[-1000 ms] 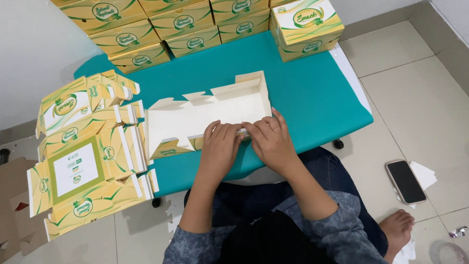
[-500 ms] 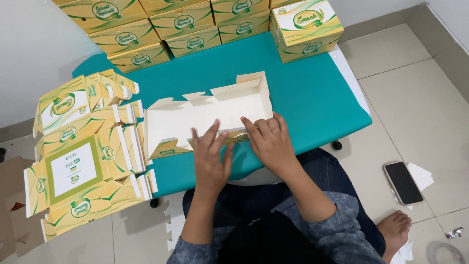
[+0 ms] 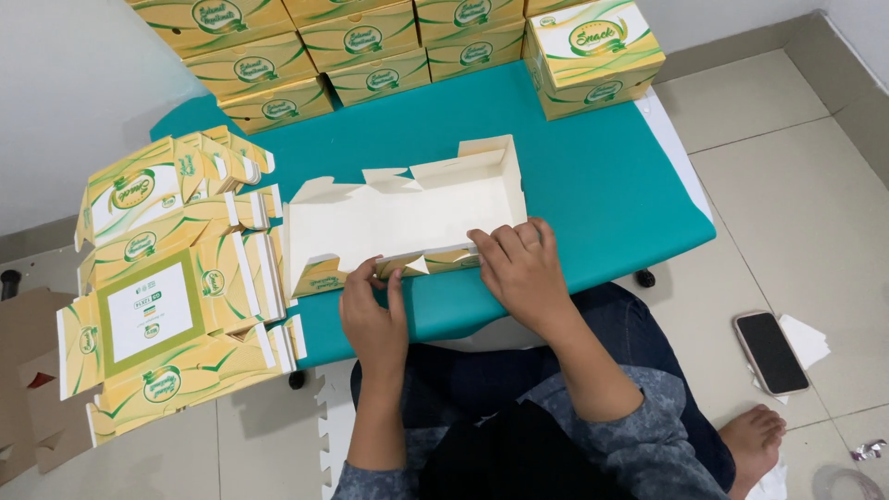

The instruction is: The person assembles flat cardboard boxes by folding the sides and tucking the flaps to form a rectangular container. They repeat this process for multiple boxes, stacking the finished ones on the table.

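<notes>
Half-folded carton blank (image 3: 398, 218) lies mid-surface (image 3: 593, 185) toward the near edge. Left hand (image 3: 375, 315) pinches the near flap, grip clamped on it. Right hand (image 3: 523, 268) presses flat, fingers spread. Card looks light, thin, creasable; best held at flap edges.

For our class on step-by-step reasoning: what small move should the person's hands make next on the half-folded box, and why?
Probably fold up the near side wall. The flat white cardboard box blank has its far right corner raised, but the near yellow-printed edge lies low. The left hand pinches that edge's flap while the right hand presses the base down.
</notes>
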